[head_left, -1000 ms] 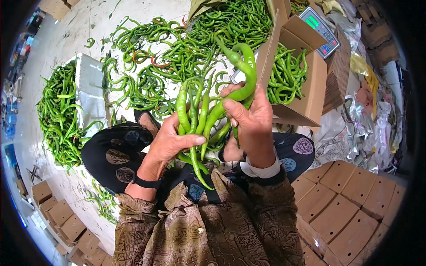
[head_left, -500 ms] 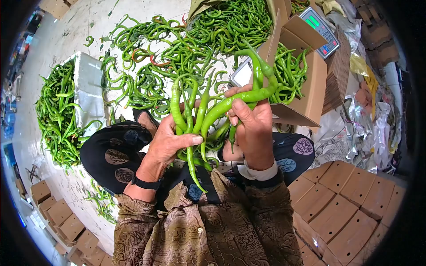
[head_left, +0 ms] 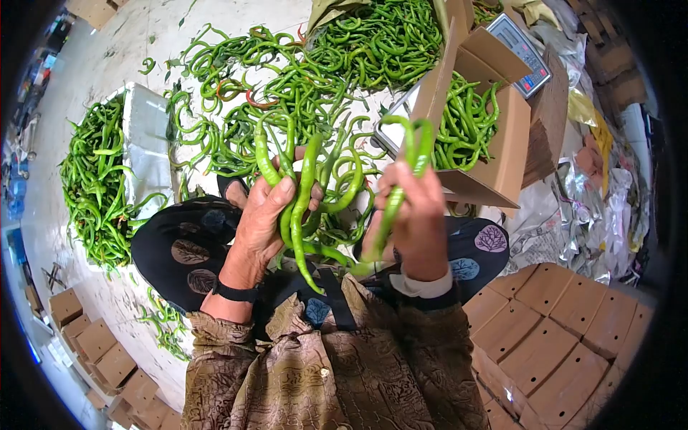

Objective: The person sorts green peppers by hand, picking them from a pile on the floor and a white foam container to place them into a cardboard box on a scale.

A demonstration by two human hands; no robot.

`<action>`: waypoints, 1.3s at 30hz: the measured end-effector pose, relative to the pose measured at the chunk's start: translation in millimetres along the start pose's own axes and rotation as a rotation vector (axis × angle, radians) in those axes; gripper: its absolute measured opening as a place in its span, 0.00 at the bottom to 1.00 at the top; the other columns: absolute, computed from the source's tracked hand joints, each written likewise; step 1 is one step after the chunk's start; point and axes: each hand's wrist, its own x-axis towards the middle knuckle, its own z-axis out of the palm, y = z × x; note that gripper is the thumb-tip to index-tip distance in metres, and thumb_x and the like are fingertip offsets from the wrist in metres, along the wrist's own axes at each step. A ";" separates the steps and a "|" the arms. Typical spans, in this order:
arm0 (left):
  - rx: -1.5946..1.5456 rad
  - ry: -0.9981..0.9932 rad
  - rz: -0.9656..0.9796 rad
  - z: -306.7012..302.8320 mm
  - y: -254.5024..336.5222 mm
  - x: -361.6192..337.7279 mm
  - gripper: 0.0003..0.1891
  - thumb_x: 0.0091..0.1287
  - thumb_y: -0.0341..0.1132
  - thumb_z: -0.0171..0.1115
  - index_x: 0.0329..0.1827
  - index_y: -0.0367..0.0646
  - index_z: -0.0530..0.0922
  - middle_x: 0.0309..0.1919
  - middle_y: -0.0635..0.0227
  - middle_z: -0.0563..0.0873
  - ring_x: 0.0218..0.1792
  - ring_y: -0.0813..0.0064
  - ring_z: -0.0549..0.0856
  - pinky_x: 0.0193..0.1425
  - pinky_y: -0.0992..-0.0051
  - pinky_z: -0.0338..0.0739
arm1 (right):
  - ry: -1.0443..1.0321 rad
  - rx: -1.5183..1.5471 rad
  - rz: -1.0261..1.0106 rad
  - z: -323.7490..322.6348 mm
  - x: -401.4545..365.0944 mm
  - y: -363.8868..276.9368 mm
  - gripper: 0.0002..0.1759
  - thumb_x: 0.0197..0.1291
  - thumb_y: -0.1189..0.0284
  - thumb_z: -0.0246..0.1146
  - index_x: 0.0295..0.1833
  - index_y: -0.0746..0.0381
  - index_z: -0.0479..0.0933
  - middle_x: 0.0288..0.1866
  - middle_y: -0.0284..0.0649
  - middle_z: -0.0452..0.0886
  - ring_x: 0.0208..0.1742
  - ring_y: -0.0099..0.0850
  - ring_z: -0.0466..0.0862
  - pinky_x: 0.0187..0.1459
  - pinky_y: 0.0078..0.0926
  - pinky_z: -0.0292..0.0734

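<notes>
My left hand (head_left: pixel 266 215) is wrapped around several long green chili peppers (head_left: pixel 308 179), their tips pointing up and down past the fingers. To its right, my right hand (head_left: pixel 419 215), smeared by motion, grips curved green chili peppers (head_left: pixel 424 143); their exact number I cannot make out. Loose chili peppers (head_left: pixel 351 186) lie on the floor between my legs, partly behind the hands. Close beyond my right hand stands an open cardboard box (head_left: pixel 494 179) with green chili peppers (head_left: pixel 466 129) inside.
A scale's display panel (head_left: pixel 519 57) stands behind the box. A white foam crate (head_left: pixel 147 143) heaped with peppers (head_left: pixel 93 179) is at left. More peppers (head_left: pixel 265 79) spread over the floor ahead. Closed cartons (head_left: pixel 552 351) are stacked at lower right, below crumpled plastic wrapping (head_left: pixel 566 208).
My right hand has drawn away from my left, and the peppers in it no longer cross over the left hand's bunch. My left hand has shifted slightly. The scale's green digits no longer show.
</notes>
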 end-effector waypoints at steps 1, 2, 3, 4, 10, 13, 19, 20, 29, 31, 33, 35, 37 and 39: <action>0.046 0.002 0.038 3.9 -3.8 1.8 0.38 0.64 0.48 0.70 0.71 0.36 0.64 0.44 0.62 0.82 0.40 0.74 0.82 0.45 0.77 0.79 | -0.054 -0.038 0.037 -5.3 5.3 16.9 0.10 0.67 0.68 0.61 0.47 0.62 0.71 0.30 0.33 0.74 0.31 0.22 0.75 0.33 0.19 0.70; 0.120 -0.023 0.030 3.7 -4.2 0.1 0.38 0.64 0.44 0.70 0.72 0.35 0.64 0.51 0.62 0.81 0.45 0.74 0.83 0.52 0.75 0.79 | -0.112 -0.075 0.053 -5.2 7.6 29.5 0.13 0.65 0.69 0.64 0.51 0.64 0.73 0.33 0.33 0.78 0.32 0.20 0.75 0.34 0.17 0.70; 0.120 -0.028 0.027 6.0 -6.3 -0.2 0.38 0.64 0.44 0.70 0.72 0.35 0.64 0.51 0.62 0.81 0.45 0.74 0.83 0.52 0.75 0.79 | -0.196 -0.023 0.078 -2.8 7.2 34.7 0.15 0.65 0.70 0.65 0.53 0.65 0.74 0.36 0.33 0.80 0.33 0.20 0.77 0.35 0.17 0.72; 0.331 -0.031 0.032 8.7 -8.4 -0.6 0.38 0.62 0.39 0.70 0.72 0.34 0.64 0.56 0.62 0.80 0.52 0.73 0.81 0.59 0.73 0.75 | -0.282 0.030 0.104 4.5 6.4 35.8 0.17 0.64 0.71 0.65 0.55 0.66 0.75 0.39 0.33 0.81 0.35 0.20 0.78 0.37 0.16 0.73; 0.485 0.027 0.004 20.0 -2.6 -1.6 0.33 0.57 0.31 0.68 0.67 0.32 0.70 0.51 0.61 0.84 0.51 0.73 0.83 0.60 0.72 0.76 | -0.442 0.092 0.192 -3.1 16.8 33.6 0.15 0.67 0.72 0.62 0.56 0.67 0.77 0.43 0.35 0.83 0.40 0.20 0.81 0.42 0.16 0.76; 0.457 0.080 -0.021 23.3 2.4 -2.8 0.30 0.54 0.30 0.67 0.63 0.32 0.73 0.44 0.63 0.86 0.44 0.73 0.85 0.54 0.72 0.79 | -0.410 0.068 0.197 -4.6 19.3 24.9 0.11 0.67 0.72 0.62 0.51 0.66 0.77 0.38 0.33 0.81 0.37 0.20 0.81 0.38 0.14 0.75; 1.225 -0.049 0.430 16.4 -11.6 -10.1 0.13 0.56 0.28 0.67 0.43 0.33 0.81 0.34 0.65 0.86 0.35 0.79 0.83 0.42 0.76 0.77 | -0.164 -0.160 0.007 -20.6 35.5 29.5 0.09 0.67 0.73 0.61 0.48 0.66 0.76 0.32 0.33 0.77 0.28 0.16 0.70 0.30 0.17 0.66; 1.221 -0.053 0.433 16.9 -9.5 -9.5 0.13 0.56 0.28 0.67 0.43 0.33 0.81 0.34 0.65 0.86 0.35 0.79 0.83 0.42 0.76 0.77 | -0.162 -0.163 0.003 -23.0 41.1 27.6 0.09 0.67 0.73 0.61 0.48 0.66 0.76 0.32 0.33 0.77 0.28 0.16 0.70 0.30 0.17 0.66; 0.297 0.280 0.046 7.7 5.9 -4.4 0.19 0.61 0.34 0.67 0.51 0.35 0.73 0.27 0.72 0.73 0.22 0.80 0.72 0.27 0.80 0.69 | -0.474 0.697 0.152 -32.0 42.5 29.9 0.23 0.71 0.72 0.54 0.68 0.68 0.62 0.38 0.35 0.73 0.23 0.12 0.67 0.33 0.17 0.68; 0.309 0.245 0.018 5.7 4.0 -4.9 0.19 0.61 0.34 0.67 0.51 0.35 0.73 0.27 0.72 0.73 0.22 0.79 0.72 0.26 0.79 0.69 | -0.494 0.728 0.182 -30.0 42.7 36.1 0.21 0.68 0.74 0.58 0.64 0.66 0.68 0.40 0.40 0.78 0.23 0.13 0.66 0.29 0.16 0.68; 0.213 0.234 0.029 2.0 2.1 -4.0 0.18 0.62 0.34 0.67 0.52 0.36 0.73 0.27 0.73 0.74 0.22 0.82 0.71 0.26 0.81 0.68 | -0.509 0.772 0.223 -26.7 41.5 38.0 0.20 0.68 0.74 0.56 0.63 0.67 0.68 0.39 0.40 0.78 0.22 0.13 0.65 0.29 0.16 0.68; 0.132 0.225 0.048 -1.6 3.5 -2.3 0.18 0.63 0.35 0.67 0.52 0.37 0.73 0.28 0.74 0.74 0.22 0.83 0.70 0.25 0.83 0.66 | -0.543 0.811 0.247 -27.9 43.4 40.6 0.20 0.67 0.74 0.56 0.63 0.67 0.68 0.38 0.40 0.78 0.21 0.14 0.65 0.30 0.17 0.67; 0.006 0.219 0.063 -3.5 3.9 -0.8 0.19 0.66 0.37 0.66 0.55 0.38 0.73 0.28 0.77 0.72 0.23 0.87 0.67 0.24 0.87 0.62 | -0.586 0.834 0.243 -30.2 46.2 42.9 0.20 0.67 0.73 0.55 0.63 0.66 0.69 0.38 0.42 0.79 0.21 0.15 0.66 0.29 0.18 0.66; -0.089 0.219 0.075 -8.3 4.2 -3.0 0.19 0.66 0.33 0.65 0.54 0.33 0.72 0.31 0.74 0.73 0.28 0.85 0.70 0.26 0.83 0.66 | -0.567 0.812 0.231 -31.1 44.9 38.2 0.20 0.67 0.72 0.54 0.62 0.66 0.70 0.38 0.42 0.80 0.21 0.15 0.66 0.29 0.18 0.66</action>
